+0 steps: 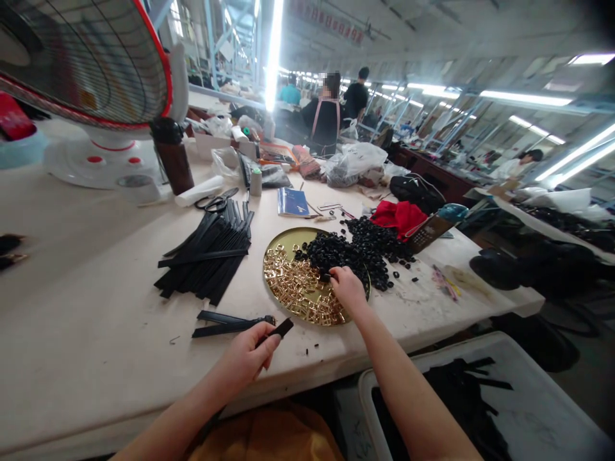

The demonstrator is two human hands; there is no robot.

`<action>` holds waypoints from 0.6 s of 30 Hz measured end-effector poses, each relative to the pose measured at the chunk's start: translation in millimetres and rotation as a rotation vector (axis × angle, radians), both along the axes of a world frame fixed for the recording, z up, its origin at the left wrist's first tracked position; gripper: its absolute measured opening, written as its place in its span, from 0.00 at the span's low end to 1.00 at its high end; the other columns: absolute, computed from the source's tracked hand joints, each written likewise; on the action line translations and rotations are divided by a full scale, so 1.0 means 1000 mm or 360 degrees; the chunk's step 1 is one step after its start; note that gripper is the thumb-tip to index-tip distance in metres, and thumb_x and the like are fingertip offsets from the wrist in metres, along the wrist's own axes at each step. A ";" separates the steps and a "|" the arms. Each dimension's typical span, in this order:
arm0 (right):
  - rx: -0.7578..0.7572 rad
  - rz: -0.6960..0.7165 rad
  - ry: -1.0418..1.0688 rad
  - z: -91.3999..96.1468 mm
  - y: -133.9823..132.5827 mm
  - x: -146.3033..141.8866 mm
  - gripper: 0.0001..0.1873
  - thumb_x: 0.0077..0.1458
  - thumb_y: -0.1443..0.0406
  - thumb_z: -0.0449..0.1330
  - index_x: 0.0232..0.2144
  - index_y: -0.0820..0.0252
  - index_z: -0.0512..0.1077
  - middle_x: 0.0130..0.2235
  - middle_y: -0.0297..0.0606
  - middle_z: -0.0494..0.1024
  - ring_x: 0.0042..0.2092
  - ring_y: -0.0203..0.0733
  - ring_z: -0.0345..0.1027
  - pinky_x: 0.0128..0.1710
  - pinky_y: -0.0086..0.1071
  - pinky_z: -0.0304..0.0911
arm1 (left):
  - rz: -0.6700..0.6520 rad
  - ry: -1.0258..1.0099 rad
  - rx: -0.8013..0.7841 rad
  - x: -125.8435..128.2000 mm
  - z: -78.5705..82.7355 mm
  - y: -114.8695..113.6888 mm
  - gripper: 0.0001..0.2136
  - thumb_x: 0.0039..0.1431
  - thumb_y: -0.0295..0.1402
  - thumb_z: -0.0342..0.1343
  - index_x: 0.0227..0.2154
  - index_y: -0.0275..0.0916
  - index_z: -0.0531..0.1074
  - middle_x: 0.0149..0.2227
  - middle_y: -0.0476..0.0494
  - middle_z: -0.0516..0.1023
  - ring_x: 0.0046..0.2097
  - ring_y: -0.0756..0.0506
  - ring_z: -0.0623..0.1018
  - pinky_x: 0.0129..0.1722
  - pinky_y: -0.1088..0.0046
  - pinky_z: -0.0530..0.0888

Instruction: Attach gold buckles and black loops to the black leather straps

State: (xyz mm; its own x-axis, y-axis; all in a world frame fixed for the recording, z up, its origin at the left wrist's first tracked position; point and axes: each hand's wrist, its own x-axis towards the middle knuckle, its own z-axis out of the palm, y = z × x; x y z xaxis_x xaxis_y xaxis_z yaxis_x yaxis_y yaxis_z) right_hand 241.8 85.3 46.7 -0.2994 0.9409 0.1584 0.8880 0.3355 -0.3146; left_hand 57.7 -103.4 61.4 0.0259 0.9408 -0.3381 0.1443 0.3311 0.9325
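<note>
My left hand (250, 355) is closed on a short black strap (280, 330) near the table's front edge. Two more black straps (225, 324) lie just left of it. My right hand (346, 288) reaches onto a round gold tray (283, 243), fingers pinched at the edge of a heap of small black loops (360, 253); what they pinch is too small to name. Gold metal buckles (298, 291) fill the tray's near half. A stack of long black straps (211, 253) lies to the tray's left.
A red-rimmed fan (91, 70), a dark bottle (172, 157), scissors (216, 202), a blue booklet (292, 202) and a red cloth (401, 214) stand further back. A white bin (542, 410) with black straps sits at lower right. Other people work in the background.
</note>
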 end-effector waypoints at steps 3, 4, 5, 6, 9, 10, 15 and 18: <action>-0.0021 0.0052 0.0022 -0.002 0.003 -0.004 0.09 0.50 0.67 0.57 0.36 0.57 0.71 0.38 0.40 0.70 0.38 0.42 0.65 0.37 0.31 0.56 | -0.0028 -0.0016 -0.0016 0.005 -0.003 0.000 0.13 0.54 0.44 0.46 0.29 0.39 0.62 0.15 0.59 0.60 0.14 0.56 0.56 0.13 0.82 0.53; -0.0022 0.0051 0.0039 -0.003 0.004 -0.006 0.08 0.49 0.67 0.58 0.35 0.57 0.71 0.38 0.40 0.70 0.38 0.42 0.65 0.37 0.31 0.56 | -0.0041 -0.0018 -0.0016 0.007 -0.003 0.000 0.13 0.54 0.44 0.46 0.29 0.38 0.62 0.15 0.59 0.60 0.14 0.55 0.56 0.13 0.82 0.53; -0.0021 0.0042 0.0062 -0.004 0.005 -0.008 0.07 0.49 0.68 0.58 0.34 0.58 0.71 0.38 0.41 0.70 0.38 0.43 0.65 0.37 0.32 0.56 | -0.0052 -0.0016 -0.0011 0.008 -0.003 0.000 0.13 0.54 0.44 0.46 0.29 0.38 0.63 0.15 0.59 0.60 0.15 0.55 0.56 0.13 0.82 0.53; -0.0019 0.0032 0.0092 -0.005 0.005 -0.010 0.07 0.48 0.68 0.58 0.33 0.59 0.71 0.38 0.42 0.70 0.39 0.43 0.65 0.38 0.32 0.56 | -0.0055 -0.0012 -0.0001 0.008 -0.003 0.000 0.13 0.54 0.44 0.46 0.29 0.38 0.63 0.15 0.59 0.61 0.15 0.55 0.57 0.13 0.81 0.53; -0.0042 0.0036 0.0227 -0.006 0.001 -0.012 0.05 0.49 0.69 0.57 0.31 0.61 0.69 0.37 0.42 0.71 0.40 0.44 0.65 0.40 0.34 0.57 | -0.0030 0.0004 0.0029 0.002 0.000 -0.001 0.12 0.53 0.43 0.47 0.26 0.39 0.62 0.15 0.59 0.61 0.14 0.56 0.56 0.14 0.81 0.53; -0.0066 0.0052 0.0282 -0.005 -0.004 -0.012 0.04 0.50 0.69 0.56 0.32 0.61 0.69 0.36 0.41 0.71 0.39 0.43 0.65 0.39 0.34 0.58 | -0.0014 0.0005 0.0031 -0.001 0.001 0.000 0.12 0.53 0.43 0.47 0.26 0.39 0.62 0.14 0.59 0.61 0.14 0.56 0.56 0.13 0.81 0.53; -0.0550 0.0246 0.0977 0.008 -0.056 -0.015 0.11 0.54 0.59 0.53 0.37 0.60 0.65 0.33 0.37 0.73 0.33 0.38 0.69 0.34 0.31 0.64 | 0.0108 0.0010 0.0095 -0.009 0.011 0.010 0.13 0.53 0.44 0.47 0.27 0.38 0.63 0.15 0.58 0.62 0.14 0.55 0.57 0.14 0.81 0.54; -0.1067 0.0296 0.1640 0.023 -0.091 -0.024 0.14 0.49 0.57 0.58 0.36 0.58 0.66 0.32 0.34 0.73 0.32 0.37 0.70 0.34 0.33 0.65 | 0.0148 0.0111 0.0221 -0.006 0.018 0.019 0.13 0.54 0.43 0.47 0.27 0.38 0.66 0.16 0.58 0.62 0.16 0.55 0.59 0.17 0.80 0.56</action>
